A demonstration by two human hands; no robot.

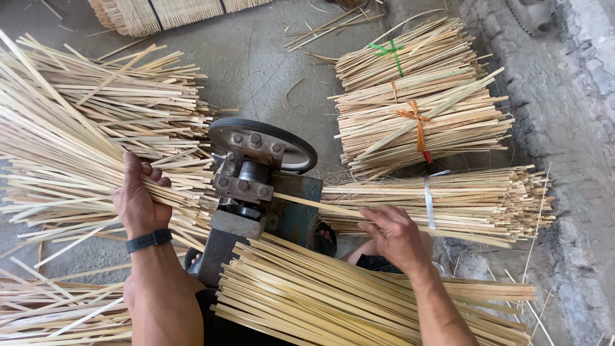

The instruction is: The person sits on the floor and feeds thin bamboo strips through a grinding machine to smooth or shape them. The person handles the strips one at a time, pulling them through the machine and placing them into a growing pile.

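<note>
Right hand (396,236) pinches one bamboo strip (333,208) lying crosswise from the machine (256,186); left hand (138,195) grips the loose pile (70,160).

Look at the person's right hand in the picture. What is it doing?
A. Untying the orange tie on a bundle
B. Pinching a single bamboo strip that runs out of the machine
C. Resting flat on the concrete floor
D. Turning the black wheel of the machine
B: the right hand pinches one thin bamboo strip that leads out of the machine, away from the black wheel.
</note>
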